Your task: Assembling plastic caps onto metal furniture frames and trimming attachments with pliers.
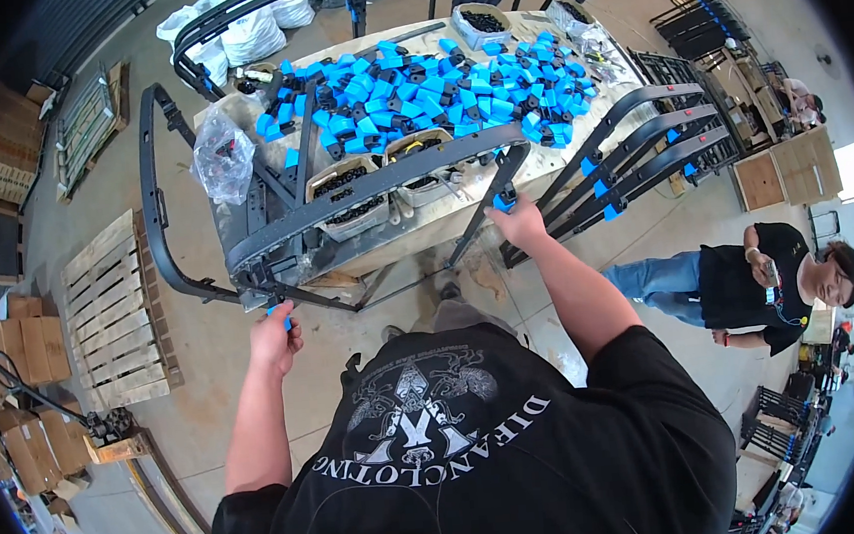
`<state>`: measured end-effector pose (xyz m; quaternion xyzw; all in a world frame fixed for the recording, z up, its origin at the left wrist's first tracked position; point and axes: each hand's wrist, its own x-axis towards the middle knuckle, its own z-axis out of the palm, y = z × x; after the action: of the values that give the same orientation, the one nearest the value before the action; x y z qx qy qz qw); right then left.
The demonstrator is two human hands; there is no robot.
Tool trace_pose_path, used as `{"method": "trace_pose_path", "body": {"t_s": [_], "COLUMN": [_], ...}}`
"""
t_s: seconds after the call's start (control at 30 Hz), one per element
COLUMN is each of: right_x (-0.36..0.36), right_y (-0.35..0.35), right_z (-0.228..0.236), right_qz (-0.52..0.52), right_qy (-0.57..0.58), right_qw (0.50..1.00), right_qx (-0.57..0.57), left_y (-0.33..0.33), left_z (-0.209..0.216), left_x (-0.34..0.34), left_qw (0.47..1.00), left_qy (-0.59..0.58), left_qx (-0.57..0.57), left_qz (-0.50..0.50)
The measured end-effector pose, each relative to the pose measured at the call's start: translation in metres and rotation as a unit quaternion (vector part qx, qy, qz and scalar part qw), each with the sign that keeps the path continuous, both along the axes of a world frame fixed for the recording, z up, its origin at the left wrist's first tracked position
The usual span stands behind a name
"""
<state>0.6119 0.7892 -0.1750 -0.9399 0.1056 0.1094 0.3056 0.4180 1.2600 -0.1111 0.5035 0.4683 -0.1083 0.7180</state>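
Observation:
A black metal frame [370, 184] with rounded corners stands in front of me against the near edge of the worktable. My left hand [272, 341] is closed around a blue plastic cap [281, 314] at the frame's lower left end. At the right end, my right hand [520, 223] grips another blue cap [504, 202] on the frame's leg, its fingers partly hidden. Across the table [318, 262] spreads a heap of blue and black plastic caps [413, 92]. Two bins with small black parts stand behind the frame's bar, a left bin [351, 219] and a right bin [428, 189].
Several more black frames [639, 155] lean at the table's right side. A clear plastic bag [225, 157] hangs at its left. A wooden pallet [115, 312] and cardboard boxes [22, 344] sit on the floor at left. Another person [759, 281] stands at right.

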Motion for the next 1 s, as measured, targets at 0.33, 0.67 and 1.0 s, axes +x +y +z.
{"method": "trace_pose_path", "body": {"t_s": [0.33, 0.67, 1.0], "right_x": [0.044, 0.042, 0.006], "right_y": [-0.006, -0.01, -0.038], "right_z": [0.035, 0.031, -0.001], "right_qz": [0.14, 0.143, 0.14], "right_qy": [0.21, 0.182, 0.068], "right_qw": [0.962, 0.964, 0.987], "right_qx": [-0.108, -0.127, 0.04], "left_y": [-0.004, -0.035, 0.027], "left_z": [-0.077, -0.113, -0.111], "left_x": [-0.015, -0.006, -0.017], "left_qw": [0.926, 0.84, 0.899], "left_qy": [-0.002, -0.073, -0.095], "left_qx": [0.37, 0.538, 0.331], "left_qz": [-0.075, 0.007, -0.271]}}
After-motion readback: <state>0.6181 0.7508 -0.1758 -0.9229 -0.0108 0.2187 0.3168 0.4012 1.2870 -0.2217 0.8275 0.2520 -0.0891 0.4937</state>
